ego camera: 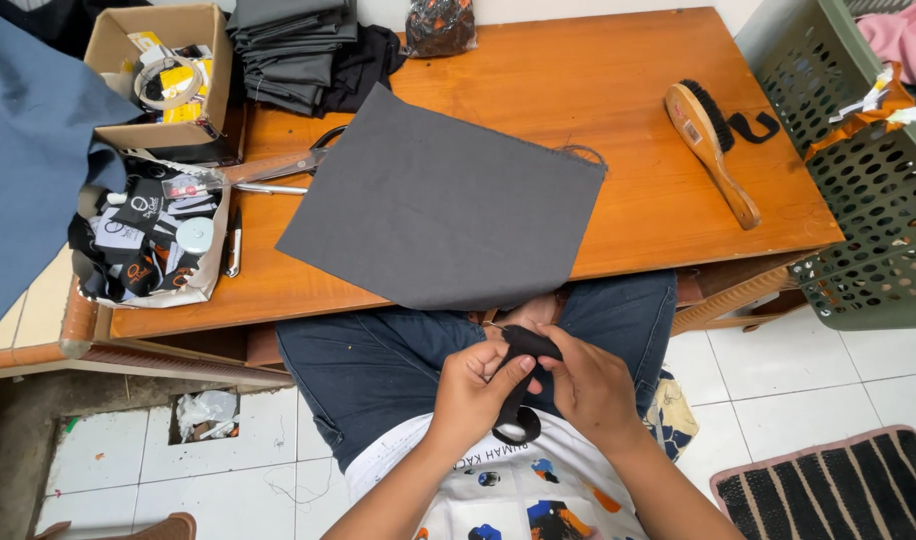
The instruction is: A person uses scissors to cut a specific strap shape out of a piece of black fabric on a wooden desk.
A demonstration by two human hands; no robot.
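Observation:
Over my lap, my left hand and my right hand together pinch a narrow black fabric strap. The strap hangs down between them and ends in a loop with a small ring. A thin needle or pin seems to stick out by the strap's top. In front of me a dark grey fabric panel lies flat on the low orange wooden table, its near edge hanging over the table's front.
Scissors and a pen lie left of the panel. A cardboard box, a bag of labels, folded dark cloth, a wooden brush and a green basket surround it. A striped mat lies on the tiled floor.

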